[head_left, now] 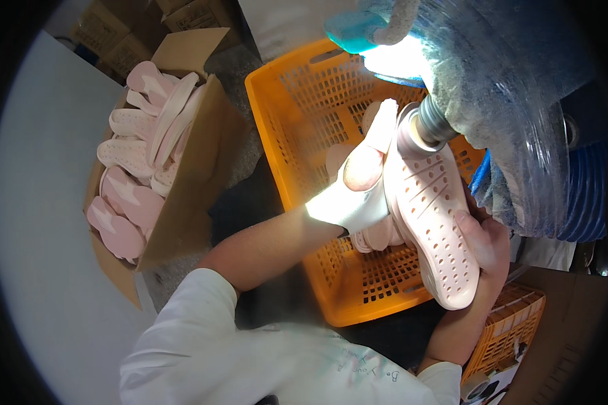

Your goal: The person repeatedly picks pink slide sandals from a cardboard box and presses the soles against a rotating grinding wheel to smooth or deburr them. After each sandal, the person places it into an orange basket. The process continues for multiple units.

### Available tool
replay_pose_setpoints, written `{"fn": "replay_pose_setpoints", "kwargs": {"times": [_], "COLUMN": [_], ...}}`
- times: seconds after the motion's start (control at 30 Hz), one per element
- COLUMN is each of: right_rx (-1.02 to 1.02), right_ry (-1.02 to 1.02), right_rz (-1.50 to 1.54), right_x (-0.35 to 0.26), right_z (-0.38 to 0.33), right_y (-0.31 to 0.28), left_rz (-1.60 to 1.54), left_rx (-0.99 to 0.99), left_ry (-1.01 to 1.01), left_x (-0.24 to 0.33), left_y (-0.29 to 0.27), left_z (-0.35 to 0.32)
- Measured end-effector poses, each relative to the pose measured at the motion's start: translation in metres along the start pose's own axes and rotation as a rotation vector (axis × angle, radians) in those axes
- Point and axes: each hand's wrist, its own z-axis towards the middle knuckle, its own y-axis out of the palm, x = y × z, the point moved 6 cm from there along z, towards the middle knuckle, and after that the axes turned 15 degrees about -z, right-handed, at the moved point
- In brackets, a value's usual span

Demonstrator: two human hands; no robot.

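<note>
A pale pink shoe sole dotted with rows of small holes is held at a tilt between both hands. My left hand, in a white glove that leaves some skin bare, grips its upper left edge. My right hand is bare and wraps the lower right edge, thumb on the face. The sole's upper end is up against the round end of a ribbed metal spindle; whether they touch is hard to tell. Lower in the orange basket, more pink soles lie partly hidden behind my hands.
At left, an open cardboard box is heaped with pink soles. A dusty plastic-wrapped machine with a bright lamp and a blue ribbed hose crowds the upper right. Another orange basket stands at lower right.
</note>
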Motion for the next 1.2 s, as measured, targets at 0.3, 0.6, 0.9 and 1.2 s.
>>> {"fn": "replay_pose_setpoints", "kwargs": {"times": [0.3, 0.6, 0.9, 1.2], "right_rx": [0.137, 0.141, 0.159, 0.262], "right_ry": [-0.082, -0.2, -0.244, -0.276], "right_rz": [0.48, 0.774, 0.894, 1.052], "right_x": [-0.012, -0.008, -0.016, -0.011], "right_z": [0.018, 0.082, 0.125, 0.119], "right_y": [0.027, 0.049, 0.059, 0.049], "left_rz": [0.111, 0.144, 0.138, 0.212], "left_rx": [-0.011, 0.096, 0.148, 0.062], "left_ry": [0.158, 0.205, 0.286, 0.25], "left_x": [0.005, 0.012, 0.031, 0.027], "left_y": [0.013, 0.004, 0.023, 0.023], "left_z": [0.005, -0.007, 0.009, 0.018]}}
